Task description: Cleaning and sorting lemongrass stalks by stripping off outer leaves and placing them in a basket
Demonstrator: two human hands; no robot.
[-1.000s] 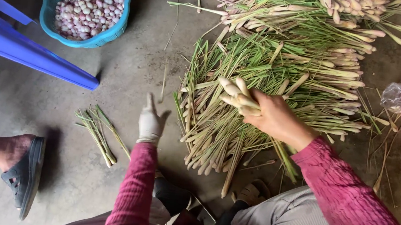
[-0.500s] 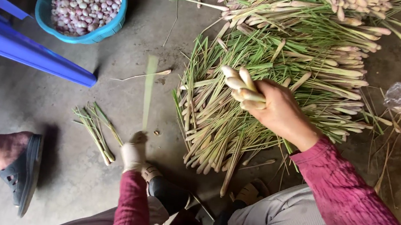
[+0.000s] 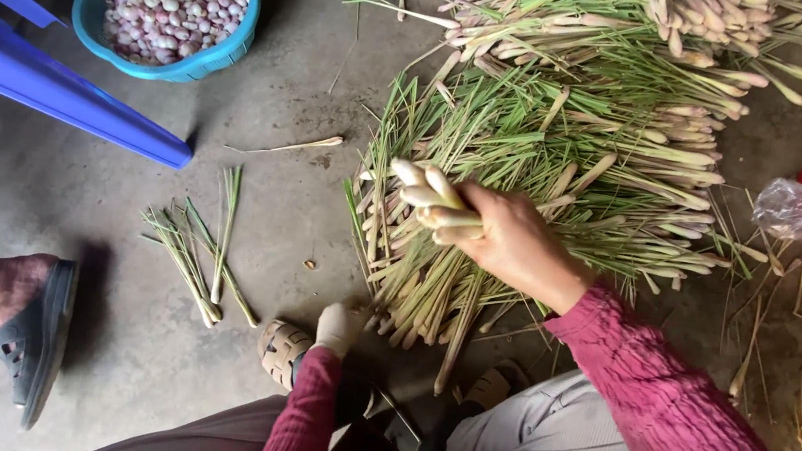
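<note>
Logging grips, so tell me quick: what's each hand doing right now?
Left hand: gloved, low near the sandal; grip cannot be told.
Right hand: closed on a bunch of lemongrass stalks.

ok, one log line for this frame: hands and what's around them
right hand: grips lemongrass stalks | left hand: gloved, low by sandal | floor: lemongrass pile, blue basket
</note>
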